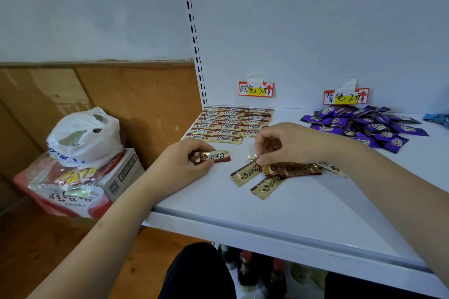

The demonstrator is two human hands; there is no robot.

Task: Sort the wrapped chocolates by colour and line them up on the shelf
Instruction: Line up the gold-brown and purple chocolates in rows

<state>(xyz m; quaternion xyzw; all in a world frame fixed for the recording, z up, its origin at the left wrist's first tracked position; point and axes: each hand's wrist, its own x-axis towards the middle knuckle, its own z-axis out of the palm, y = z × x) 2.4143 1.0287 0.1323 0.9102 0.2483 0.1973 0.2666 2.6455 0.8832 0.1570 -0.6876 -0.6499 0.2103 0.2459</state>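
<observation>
Gold-brown chocolate sits pinched in the left grip; right grip pinches a loose wrapper.

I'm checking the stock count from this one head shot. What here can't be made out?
- Purple chocolates: heaped, lower ones covered, so uncountable.
- Blue wrappers: cut off by the right edge.
- Loose gold chocolates: the right hand and forearm cover part of the pile.
- Chocolate in the left hand: its left end is hidden by fingers.
</observation>
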